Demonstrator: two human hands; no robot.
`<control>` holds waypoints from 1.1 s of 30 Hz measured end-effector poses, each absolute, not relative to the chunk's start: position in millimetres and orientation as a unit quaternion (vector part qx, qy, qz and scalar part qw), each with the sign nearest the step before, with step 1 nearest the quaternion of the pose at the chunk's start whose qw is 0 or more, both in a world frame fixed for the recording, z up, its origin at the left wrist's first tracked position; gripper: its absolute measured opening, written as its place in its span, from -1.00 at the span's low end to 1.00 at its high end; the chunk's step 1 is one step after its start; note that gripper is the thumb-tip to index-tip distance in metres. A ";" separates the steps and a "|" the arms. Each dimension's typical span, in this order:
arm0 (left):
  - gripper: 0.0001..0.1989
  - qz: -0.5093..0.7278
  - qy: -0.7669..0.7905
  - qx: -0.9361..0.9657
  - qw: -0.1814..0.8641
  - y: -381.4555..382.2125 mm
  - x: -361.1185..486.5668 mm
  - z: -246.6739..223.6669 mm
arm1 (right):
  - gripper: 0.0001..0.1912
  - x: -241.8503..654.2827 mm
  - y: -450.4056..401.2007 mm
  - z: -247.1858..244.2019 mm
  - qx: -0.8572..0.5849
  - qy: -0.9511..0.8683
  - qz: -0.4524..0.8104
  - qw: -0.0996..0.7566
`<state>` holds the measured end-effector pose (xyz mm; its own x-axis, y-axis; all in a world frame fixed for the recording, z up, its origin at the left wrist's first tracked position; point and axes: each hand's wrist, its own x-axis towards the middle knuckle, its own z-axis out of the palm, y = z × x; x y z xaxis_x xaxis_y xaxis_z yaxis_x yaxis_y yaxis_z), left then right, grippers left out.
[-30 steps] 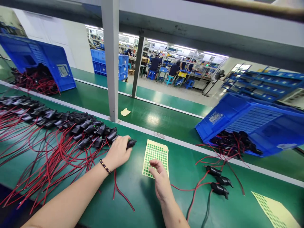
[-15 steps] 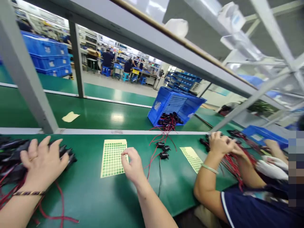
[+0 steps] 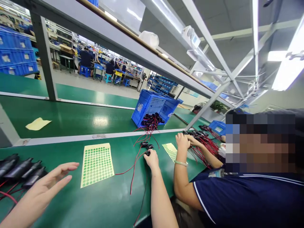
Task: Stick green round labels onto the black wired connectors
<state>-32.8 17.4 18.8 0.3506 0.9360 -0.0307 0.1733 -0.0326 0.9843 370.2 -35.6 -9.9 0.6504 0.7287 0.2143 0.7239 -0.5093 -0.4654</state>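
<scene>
My right hand (image 3: 152, 160) has its fingertips closed on a small black cylindrical part (image 3: 147, 153) with thin wires. Two similar black parts (image 3: 144, 144) lie just beyond it, and their red wires trail over the green bench. To the left, my left hand (image 3: 51, 186) is held with fingers stretched and thumb apart, with nothing in it. Beside that hand is a pile of larger-looking black cylindrical parts (image 3: 22, 169) with red wires. Between my hands lies a pale yellow sheet of round green stickers (image 3: 98, 164).
A tipped blue crate (image 3: 140, 109) spills black parts and red wires at the rail (image 3: 71, 139). On the right, a co-worker's hands (image 3: 184, 141) handle wired parts near another sticker sheet (image 3: 169, 151). A yellow paper scrap (image 3: 38, 123) lies behind the rail.
My view has turned right. My right hand has moved from the sticker sheet to the small black parts and closed on one. My left hand has come off the pile toward the sheet.
</scene>
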 end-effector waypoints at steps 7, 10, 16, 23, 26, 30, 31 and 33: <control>-0.55 0.271 0.335 0.401 0.809 5.8 -6.7 1.5 | -0.63 275.1 -29.2 20.4 -0.711 -0.612 0.050 0.343; -0.54 0.249 0.286 0.344 0.859 1.6 -4.1 -6.1 | -0.54 205.4 -24.4 26.8 -0.538 -0.769 0.085 0.336; -0.78 0.265 0.303 0.324 0.856 7.6 -12.7 -11.5 | -0.48 134.0 -7.2 28.4 -0.397 -0.852 0.103 0.326; -0.85 0.325 0.329 0.302 0.834 18.5 -8.5 -9.5 | -0.82 192.9 31.6 8.5 -0.648 -0.649 0.105 0.383; -0.78 0.325 0.355 0.284 0.829 20.7 -7.2 -9.8 | -0.84 213.1 51.2 -1.5 -0.661 -0.654 0.111 0.350; -0.74 0.323 0.358 0.287 0.828 19.6 -7.1 -7.5 | -0.81 216.4 75.6 -7.9 -0.660 -0.674 0.112 0.313; -0.73 0.321 0.357 0.290 0.828 19.2 -7.3 -7.0 | -0.81 215.8 81.8 -9.3 -0.663 -0.675 0.112 0.304; -0.73 0.320 0.350 0.297 0.829 18.7 -7.5 -6.5 | -0.81 215.1 92.9 -12.8 -0.673 -0.672 0.113 0.287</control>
